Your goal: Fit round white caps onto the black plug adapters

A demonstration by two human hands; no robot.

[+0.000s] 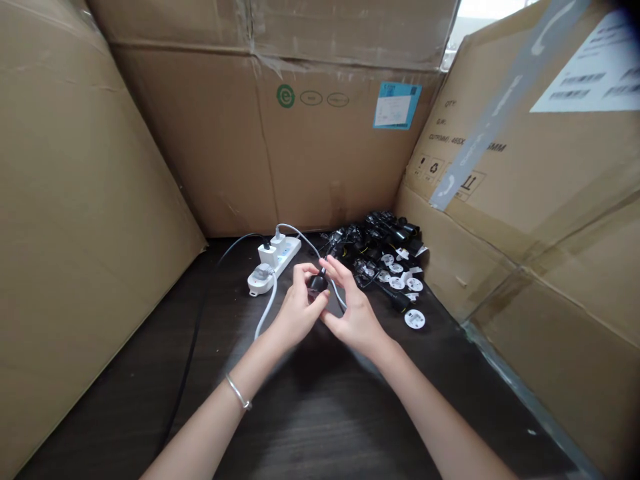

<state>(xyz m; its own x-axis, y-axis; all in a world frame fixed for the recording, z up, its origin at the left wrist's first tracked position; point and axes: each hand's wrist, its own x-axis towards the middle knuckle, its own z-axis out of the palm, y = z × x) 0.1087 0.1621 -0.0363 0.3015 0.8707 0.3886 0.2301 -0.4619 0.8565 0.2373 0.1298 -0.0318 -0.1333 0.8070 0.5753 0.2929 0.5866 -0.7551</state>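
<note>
Above the middle of the dark table, my left hand (303, 301) grips a small black cup-shaped part (317, 283) between thumb and fingers. From the other side my right hand (353, 308) closes on the same part, its fingertips near the narrow top end. The fingers hide much of the part, so its full shape cannot be made out. Just beyond my right hand lies a pile of black cylindrical parts with wires (375, 237). White round discs (397, 283) are scattered along the pile's near side, and one loose disc (415, 319) lies closest to me.
A white power strip (286, 252) with several plugs stands left of my hands. Its grey cable (267, 313) runs toward me, and a black cable (193, 350) crosses the table's left side. Cardboard boxes wall in the left (75, 220), back (320, 153) and right (540, 220).
</note>
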